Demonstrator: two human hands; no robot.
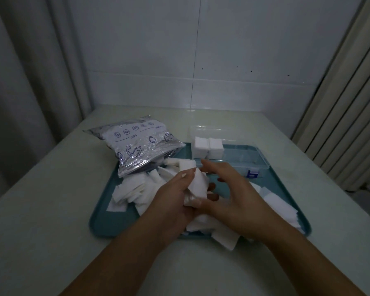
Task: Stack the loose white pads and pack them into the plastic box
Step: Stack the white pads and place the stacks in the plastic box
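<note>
Left hand (175,195) grips a pad stack (195,185) — right hand (229,193), fingers spread, touches it.

Clear glossy plastic box (233,159); crinkly shiny bag (137,144) (foil-like)

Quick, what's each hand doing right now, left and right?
Left hand: grips a small stack of white pads above the tray.
Right hand: open, fingers spread, its thumb side against that stack.
</note>
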